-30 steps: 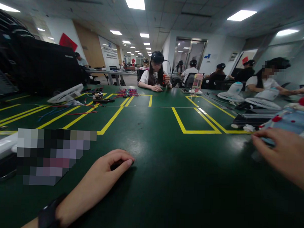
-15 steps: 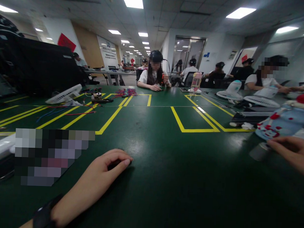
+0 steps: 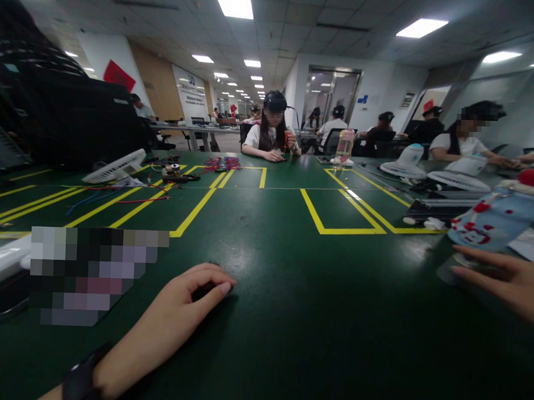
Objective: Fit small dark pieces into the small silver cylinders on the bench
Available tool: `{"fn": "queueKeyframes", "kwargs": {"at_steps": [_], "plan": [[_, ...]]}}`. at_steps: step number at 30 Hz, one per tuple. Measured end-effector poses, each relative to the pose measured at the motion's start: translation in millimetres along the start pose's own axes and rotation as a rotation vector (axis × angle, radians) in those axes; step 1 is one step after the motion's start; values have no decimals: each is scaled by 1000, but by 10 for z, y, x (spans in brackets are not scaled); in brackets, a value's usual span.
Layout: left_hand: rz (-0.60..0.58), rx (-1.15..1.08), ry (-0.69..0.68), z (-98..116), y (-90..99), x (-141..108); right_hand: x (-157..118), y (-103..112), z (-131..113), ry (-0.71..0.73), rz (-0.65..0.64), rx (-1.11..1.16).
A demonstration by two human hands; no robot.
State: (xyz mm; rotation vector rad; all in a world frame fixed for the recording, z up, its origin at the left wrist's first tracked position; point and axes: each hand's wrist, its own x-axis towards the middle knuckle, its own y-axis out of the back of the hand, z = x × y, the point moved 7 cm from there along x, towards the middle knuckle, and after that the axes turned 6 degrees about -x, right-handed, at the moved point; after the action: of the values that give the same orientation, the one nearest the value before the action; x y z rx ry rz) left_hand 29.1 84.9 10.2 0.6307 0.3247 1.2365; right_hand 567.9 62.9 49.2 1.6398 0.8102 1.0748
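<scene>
We have our left hand (image 3: 198, 294) resting on the green table (image 3: 289, 329), wrist down, fingers curled over and the thumb tip near the index tip. That looks like a restful pose, with the table bearing the forearm's weight. The fingertips hide what is under them, and we cannot tell whether they pinch anything small and dark.

Our right hand (image 3: 513, 284) is at the right edge, part-open, with the thumb and index finger apart at the small grey jar (image 3: 446, 273). The jar sits on the table just nearer us than the blue bottle (image 3: 492, 216). The 2 digits lie by its top, an arrangement that would suit a light hold from the side, but we cannot tell whether they press on it.

The bottle stands close behind the jar, so we judge there is little room beyond it. Farther back, the rails (image 3: 442, 201) lie near 2 white fans (image 3: 402, 168), perhaps set to the side to leave the middle free to reach across. Yellow tape (image 3: 353, 231) marks off areas on the table, probably to keep places apart. To the left, loose wires (image 3: 224, 162) lie in a tangle.
</scene>
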Motion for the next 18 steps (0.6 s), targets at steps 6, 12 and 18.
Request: {"fn": "queueKeyframes", "kwargs": {"at_steps": [6, 12, 18], "plan": [[-31, 62, -66, 89, -52, 13, -510, 40, -1344, 404, -3, 313], [-38, 648, -326, 325, -9, -8, -1160, -153, -2566, 816, -318, 541], [-86, 947, -624, 767, -222, 50, -1308, -206, -2870, 863, -289, 641]]}}
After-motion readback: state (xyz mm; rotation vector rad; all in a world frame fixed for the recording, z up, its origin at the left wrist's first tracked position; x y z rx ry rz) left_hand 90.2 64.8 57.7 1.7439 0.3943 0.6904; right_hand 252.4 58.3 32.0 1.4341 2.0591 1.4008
